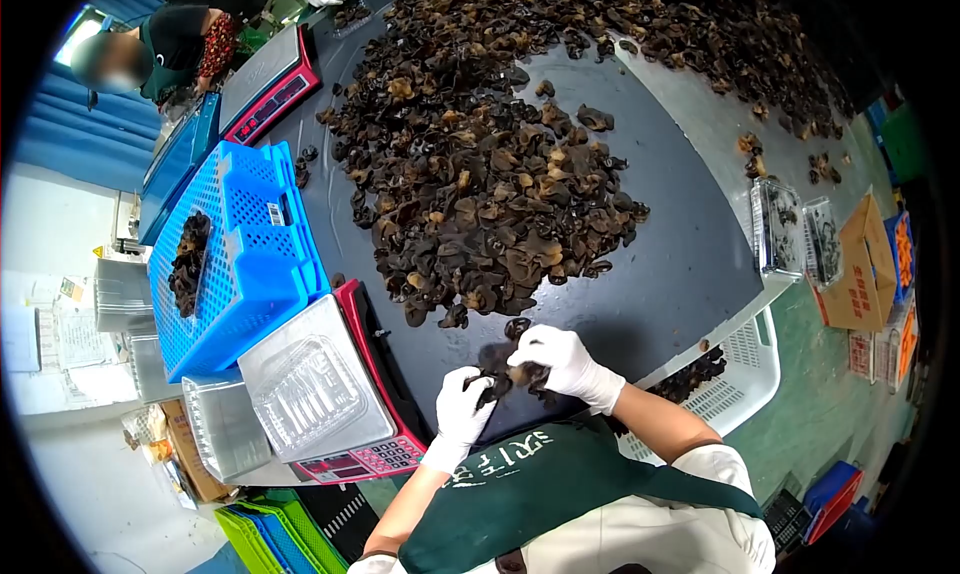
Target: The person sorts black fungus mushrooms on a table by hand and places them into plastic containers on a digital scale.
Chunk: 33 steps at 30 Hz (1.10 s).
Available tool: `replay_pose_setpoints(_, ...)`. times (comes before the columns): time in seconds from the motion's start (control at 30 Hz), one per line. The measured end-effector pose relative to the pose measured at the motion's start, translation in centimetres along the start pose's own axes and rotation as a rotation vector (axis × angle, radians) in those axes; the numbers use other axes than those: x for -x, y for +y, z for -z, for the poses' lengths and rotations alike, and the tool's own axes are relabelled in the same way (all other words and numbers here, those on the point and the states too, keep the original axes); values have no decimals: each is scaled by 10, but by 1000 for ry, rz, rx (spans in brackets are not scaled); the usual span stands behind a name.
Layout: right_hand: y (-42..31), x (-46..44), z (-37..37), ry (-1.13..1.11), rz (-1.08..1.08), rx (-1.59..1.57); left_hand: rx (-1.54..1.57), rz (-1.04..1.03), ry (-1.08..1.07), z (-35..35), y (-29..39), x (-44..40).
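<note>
Both my hands wear white gloves and are close together at the near edge of the dark table. My left hand (461,406) pinches a dark wood ear mushroom (492,388). Just to its right, my right hand (565,360) has its fingers closed on a browner wood ear mushroom (528,375), partly blurred. One small loose wood ear (516,327) lies just beyond my fingers. Farther off, a wide heap of wood ear mushrooms (490,194) spreads over the dark table top (690,234).
A red scale (315,384) with a clear tray stands left, beside a blue crate (240,264) carrying a tray of mushrooms. Another scale (265,84) is farther back, near a co-worker (180,54). A white basket (745,364) and clear boxes (775,229) are right.
</note>
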State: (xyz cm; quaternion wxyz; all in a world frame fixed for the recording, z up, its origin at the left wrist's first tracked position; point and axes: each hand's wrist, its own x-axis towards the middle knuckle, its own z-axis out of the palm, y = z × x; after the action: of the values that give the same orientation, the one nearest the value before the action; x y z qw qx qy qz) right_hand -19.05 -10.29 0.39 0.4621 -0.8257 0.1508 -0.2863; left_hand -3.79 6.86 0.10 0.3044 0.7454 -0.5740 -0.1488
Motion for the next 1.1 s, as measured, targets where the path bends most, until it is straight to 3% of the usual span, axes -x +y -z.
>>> replay_pose_setpoints(0.07, 1, -4, 9, 122, -139, -261, 101, 69, 55, -1, -4, -2)
replay_pose_setpoints(0.2, 4, 5, 30, 360, -771, -1178, 132, 14, 308, 10, 0, -37)
replay_pose_setpoints(0.3, 15, 14, 40, 422, -921, -1627, 25, 145, 258, 20, 2, -65)
replay_pose_setpoints(0.43, 16, 20, 39, 388, -942, -1775, -386, 186, -69, 14, -7, -81)
replay_pose_setpoints(0.57, 8, 14, 38, 135, -793, -1977, -164, 164, 80, 26, 2, -76)
replay_pose_setpoints(0.63, 3, 9, 35, 83, -800, -1994, 40, 160, 223, 55, 32, -74)
replay_pose_setpoints(0.7, -2, 2, 28, 17, -757, -2108, 18, 163, 303, 95, 44, -61)
replay_pose_setpoints(0.77, -16, -15, 24, 16, -824, -1843, -34, 310, 484, 124, 11, -29)
replay_pose_setpoints(0.83, -24, -32, 5, 45, -889, -1718, 120, 384, 688, 172, -6, -15)
replay_pose_setpoints(0.9, -14, -50, -19, -180, -957, -1629, -119, 367, 780, 208, -33, 3)
replay_pose_setpoints(0.93, -61, -75, -11, -121, -871, -1352, -233, 370, 745, 222, -48, 14)
replay_pose_setpoints(1.03, -90, -124, -44, -438, -601, -1079, -261, 444, 629, 238, -86, 36)
replay_pose_setpoints(1.1, -119, -154, -76, -512, -385, -876, -316, 413, 538, 233, -101, 46)
